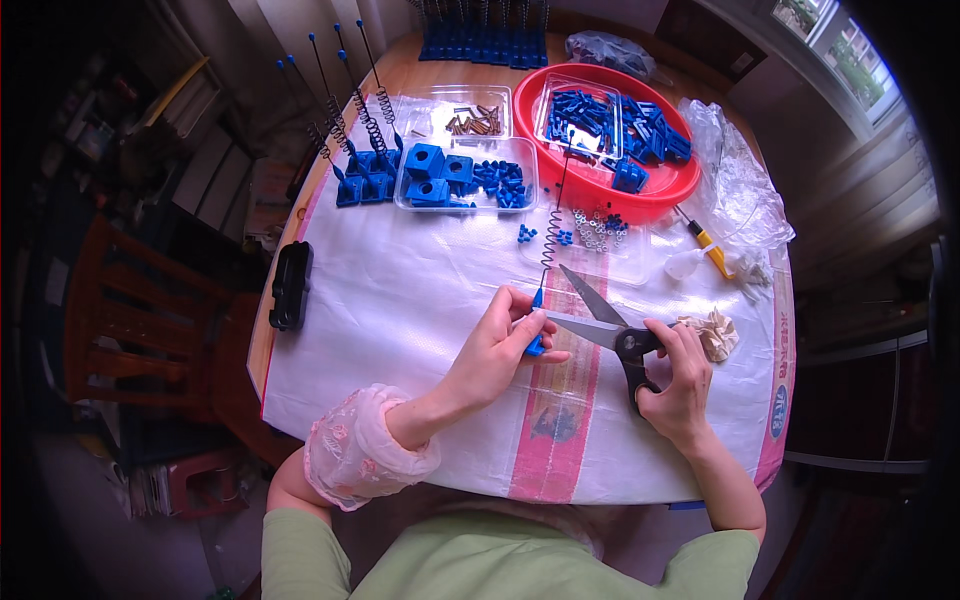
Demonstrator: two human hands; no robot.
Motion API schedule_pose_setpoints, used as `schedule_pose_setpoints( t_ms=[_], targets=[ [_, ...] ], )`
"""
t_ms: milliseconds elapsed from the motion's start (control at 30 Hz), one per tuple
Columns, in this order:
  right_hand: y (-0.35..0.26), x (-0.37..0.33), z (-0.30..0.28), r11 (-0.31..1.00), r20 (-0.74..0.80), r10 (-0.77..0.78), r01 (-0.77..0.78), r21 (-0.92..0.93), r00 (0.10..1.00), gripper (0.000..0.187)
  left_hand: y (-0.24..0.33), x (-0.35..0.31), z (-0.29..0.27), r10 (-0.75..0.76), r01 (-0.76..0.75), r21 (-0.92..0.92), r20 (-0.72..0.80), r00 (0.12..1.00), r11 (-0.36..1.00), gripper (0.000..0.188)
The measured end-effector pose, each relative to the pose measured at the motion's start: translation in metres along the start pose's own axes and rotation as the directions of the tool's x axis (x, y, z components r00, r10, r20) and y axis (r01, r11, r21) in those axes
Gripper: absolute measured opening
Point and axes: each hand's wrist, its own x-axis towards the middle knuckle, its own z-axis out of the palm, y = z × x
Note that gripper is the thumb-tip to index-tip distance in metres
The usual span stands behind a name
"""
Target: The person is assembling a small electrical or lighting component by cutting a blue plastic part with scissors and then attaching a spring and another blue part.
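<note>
Standing at the upper left of the frame, a small cluster of sprung blue pieces (368, 172), each with a blue base, a dark coil and a thin blue-tipped rod, looks finished or nearly so. To its right, a clear tray (466, 210) holds blue blocks (427, 193) and many small blue parts (500, 182); these appear to be waiting their turn, as do the copper-coloured pins (476, 121) just above. At the top edge, a dense row of blue bases (482, 47) with coils suggests plenty already built. Near the centre, the left hand (492, 342) pinches the blue lower end of a spring-and-rod piece (552, 240), which rises upright above the fingers; it seems partway through assembly. Right of that hand, the scissors (632, 343) have their blades spread, the lower one reaching the fingertips; whether it touches the blue part cannot be told. Beyond the rod lie loose pale rings (598, 232), and a red basin (655, 208) heaped with blue parts implies much remains. Farther right, the right hand (686, 378) grips the scissors' black handles, near a crumpled cream cloth (719, 337) and a yellow-handled tool (712, 253).
</note>
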Motion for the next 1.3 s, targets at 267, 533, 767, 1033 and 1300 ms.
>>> schedule_pose_setpoints(
  t_ms=[267,533,767,1033,1300],
  targets=[
    [-0.0003,0.0001,-0.0002,1.0,0.002,0.0,0.0,0.005,1.0,0.062,0.0001,-0.0001,-0.0004,0.004,-0.004,0.009,-0.009,1.0,1.0,0.012],
    [0.001,-0.0013,0.0006,1.0,0.003,0.0,0.0,-0.003,1.0,0.063,0.0006,-0.0002,0.0017,0.023,-0.023,-0.031,-0.009,1.0,0.999,0.013],
    [0.0005,-0.0011,0.0007,1.0,0.004,0.003,-0.003,-0.005,1.0,0.062,0.0011,0.0,0.0015,0.004,-0.005,-0.046,-0.014,1.0,0.999,0.013],
    [0.0008,-0.0011,0.0007,1.0,-0.002,-0.007,0.007,-0.011,1.0,0.062,-0.0019,0.0005,-0.0013,0.004,-0.004,-0.034,0.008,1.0,0.999,0.01],
    [0.0016,-0.0014,0.0013,1.0,0.0,-0.005,0.005,-0.009,1.0,0.062,-0.0003,-0.0008,0.0009,0.01,-0.01,0.001,0.0,1.0,1.0,0.011]
  ],
)
